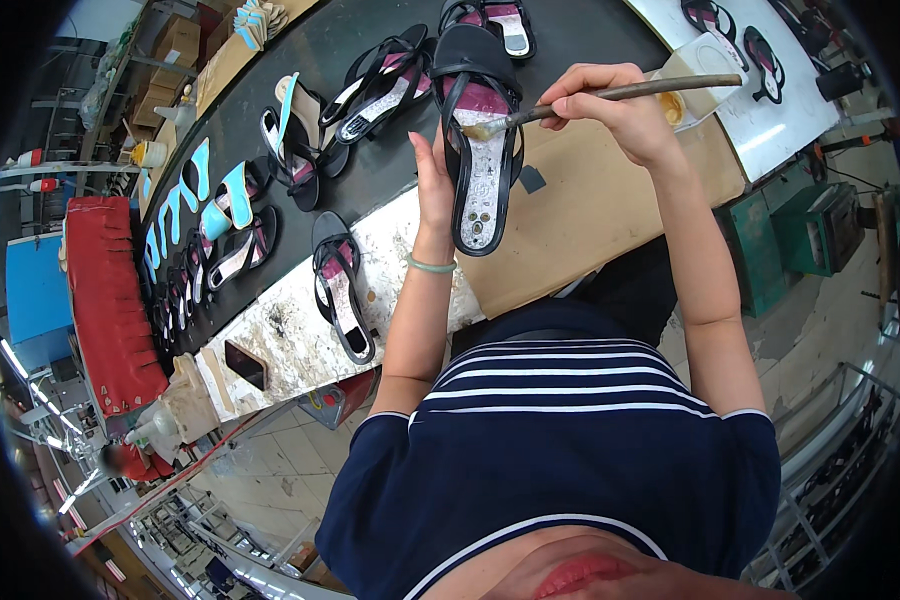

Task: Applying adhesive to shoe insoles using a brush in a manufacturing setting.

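The left hand [433, 190] holds a black sandal [487, 190] over the table [580, 215], between its near and far edges, with the toe pointing to the far edge and the heel to the near one. The thumb stands beside the sandal's left side; the other fingers are hidden behind the sole, so how far they curl cannot be told. The right hand [620, 110] has its fingers pinched around the handle of a brush [685, 86], whose bristles touch the sandal's insole just below the straps. Right of that hand, toward the table's right end, stands a white container [708, 58] with something yellow in its opening. A small dark scrap [532, 179] lies on the brown sheet under the hands. Left of the left forearm, near the table's near edge, lies a single sandal [348, 312], and closer to the near left corner, a phone [246, 365]. More sandals [385, 85] lie toward the far edge, with turquoise pieces [199, 168] along the left end.
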`<state>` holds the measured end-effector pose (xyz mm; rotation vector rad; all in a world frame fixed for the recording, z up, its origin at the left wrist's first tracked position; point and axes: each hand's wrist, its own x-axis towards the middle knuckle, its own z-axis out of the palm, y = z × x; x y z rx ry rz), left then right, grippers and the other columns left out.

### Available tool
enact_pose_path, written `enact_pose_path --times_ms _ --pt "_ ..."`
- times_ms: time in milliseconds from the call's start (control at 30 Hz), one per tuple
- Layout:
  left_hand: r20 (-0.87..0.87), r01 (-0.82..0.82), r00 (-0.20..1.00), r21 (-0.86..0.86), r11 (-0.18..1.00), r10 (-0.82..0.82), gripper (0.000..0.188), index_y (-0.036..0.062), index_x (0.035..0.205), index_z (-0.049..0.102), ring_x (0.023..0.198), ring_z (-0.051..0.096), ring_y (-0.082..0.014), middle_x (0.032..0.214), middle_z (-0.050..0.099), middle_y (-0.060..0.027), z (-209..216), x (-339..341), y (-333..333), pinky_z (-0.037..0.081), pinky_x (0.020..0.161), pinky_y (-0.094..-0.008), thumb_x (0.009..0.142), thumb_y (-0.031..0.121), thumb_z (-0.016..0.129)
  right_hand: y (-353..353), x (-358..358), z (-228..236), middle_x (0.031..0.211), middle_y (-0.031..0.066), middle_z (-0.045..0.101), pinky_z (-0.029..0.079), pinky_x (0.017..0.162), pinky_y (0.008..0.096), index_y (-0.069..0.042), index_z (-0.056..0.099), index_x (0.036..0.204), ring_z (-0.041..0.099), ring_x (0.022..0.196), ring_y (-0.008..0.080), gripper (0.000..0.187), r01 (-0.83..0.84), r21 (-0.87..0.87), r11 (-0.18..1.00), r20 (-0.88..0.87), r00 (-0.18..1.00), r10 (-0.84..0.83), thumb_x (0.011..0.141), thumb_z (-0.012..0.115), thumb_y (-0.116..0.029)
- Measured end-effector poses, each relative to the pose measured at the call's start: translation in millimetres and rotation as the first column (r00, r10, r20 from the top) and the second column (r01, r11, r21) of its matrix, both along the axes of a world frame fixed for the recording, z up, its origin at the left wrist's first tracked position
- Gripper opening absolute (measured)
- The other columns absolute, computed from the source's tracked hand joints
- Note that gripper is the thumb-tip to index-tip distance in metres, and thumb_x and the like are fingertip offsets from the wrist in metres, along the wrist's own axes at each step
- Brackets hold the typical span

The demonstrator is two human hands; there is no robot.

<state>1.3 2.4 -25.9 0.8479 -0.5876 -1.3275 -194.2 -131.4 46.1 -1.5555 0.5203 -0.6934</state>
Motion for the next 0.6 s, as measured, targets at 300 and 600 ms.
enact_pose_path --times_ms 300,600 --pt "-0.038 -0.179 0.984 -0.086 0.980 0.176 0.079 0.0098 0.145 0.036 0.085 0.069 -0.0224 0.115 0.063 -0.0137 -13.7 11.4 -16.4 0.061 0.066 -0.0340 0.097 0.069 0.015 29.7 6.4 -7.5 0.081 0.0118 0.071 0.056 0.073 0.0258 0.005 0.071 0.093 0.071 0.078 0.0159 0.012 0.070 0.054 0.996 0.087 0.993 -0.075 0.085 0.064 -0.001" --pt "0.013 -0.333 0.942 -0.119 0.936 0.336 0.073 0.0072 0.143 0.041 0.110 0.059 -0.0227 0.130 0.057 -0.0085 -11.7 18.1 -26.3 0.051 0.091 -0.0366 0.101 0.061 0.016 57.8 8.6 -4.9 0.087 0.0098 0.070 0.055 0.073 0.0238 0.006 0.071 0.092 0.069 0.079 0.0142 0.011 0.153 -0.005 0.988 0.092 0.984 -0.152 0.084 0.065 0.000"
